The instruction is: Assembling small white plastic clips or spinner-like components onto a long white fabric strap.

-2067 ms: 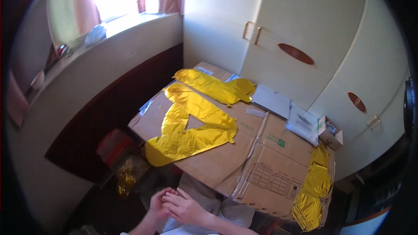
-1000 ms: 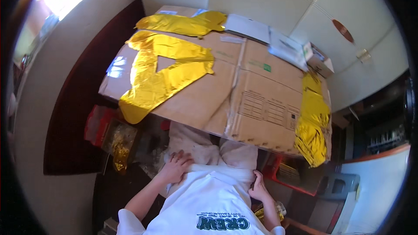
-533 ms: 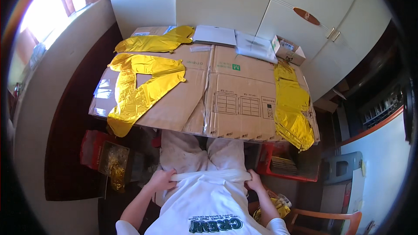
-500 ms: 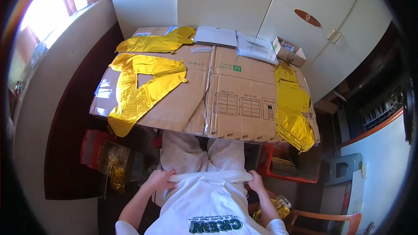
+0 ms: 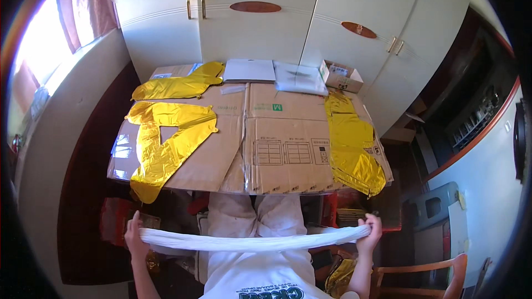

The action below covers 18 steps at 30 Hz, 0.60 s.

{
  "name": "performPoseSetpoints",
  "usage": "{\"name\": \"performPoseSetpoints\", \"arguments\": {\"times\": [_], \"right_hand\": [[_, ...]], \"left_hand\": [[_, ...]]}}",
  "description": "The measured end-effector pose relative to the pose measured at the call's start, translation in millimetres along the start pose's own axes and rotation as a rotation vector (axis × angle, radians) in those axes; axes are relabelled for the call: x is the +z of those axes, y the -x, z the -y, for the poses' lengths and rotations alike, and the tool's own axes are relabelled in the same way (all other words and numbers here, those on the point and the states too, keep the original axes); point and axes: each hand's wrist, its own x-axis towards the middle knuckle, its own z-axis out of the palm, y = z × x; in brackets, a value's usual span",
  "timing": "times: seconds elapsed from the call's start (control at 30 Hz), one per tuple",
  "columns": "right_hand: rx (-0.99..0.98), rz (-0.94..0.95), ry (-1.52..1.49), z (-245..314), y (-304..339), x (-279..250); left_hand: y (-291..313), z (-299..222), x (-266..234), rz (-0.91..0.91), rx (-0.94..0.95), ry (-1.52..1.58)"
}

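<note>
A long, narrow band of gathered white cloth (image 5: 255, 242) is stretched almost straight across my waist. At its left end my left hand (image 5: 134, 236) is closed on the cloth, with a finger pointing up. The other end is pinched in my right hand (image 5: 370, 233). Behind the band is my white shirt (image 5: 260, 271) with dark lettering. I cannot tell whether the band is the shirt's hem or a separate piece. Beyond the hands, the cardboard-topped table (image 5: 221, 158) carries flat golden foil balloons: one angular (image 5: 172, 144), one long at the back left (image 5: 177, 84), one at the right (image 5: 352, 144).
White papers (image 5: 249, 70), clear plastic bags (image 5: 301, 79) and a small open carton (image 5: 344, 76) line the table's back edge. Red boxes (image 5: 113, 221) stand below the table. A wooden chair (image 5: 421, 274) and a grey stool (image 5: 435, 207) are at right.
Both hands have moved up and far apart from my waist, pulling the white cloth out into a long, taut band. The view has tilted up and shifted slightly right.
</note>
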Motion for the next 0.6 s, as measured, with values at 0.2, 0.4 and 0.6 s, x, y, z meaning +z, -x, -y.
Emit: {"name": "performPoseSetpoints", "arguments": {"times": [0.2,0.4,0.6], "right_hand": [[-0.019,-0.056,-0.087,-61.4,-20.5,2.2],[0.065,-0.079,-0.02,-71.9,-81.1,-26.2],[0.495,-0.385,-0.383,-101.2,-102.7,-11.5]], "left_hand": [[-33.3,49.0,-33.6,-0.161,0.164,-0.274],[-109.0,88.0,-82.2,-0.376,0.055,-0.056],[-190.7,123.5,-103.6,-0.535,-0.185,0.693]]}}
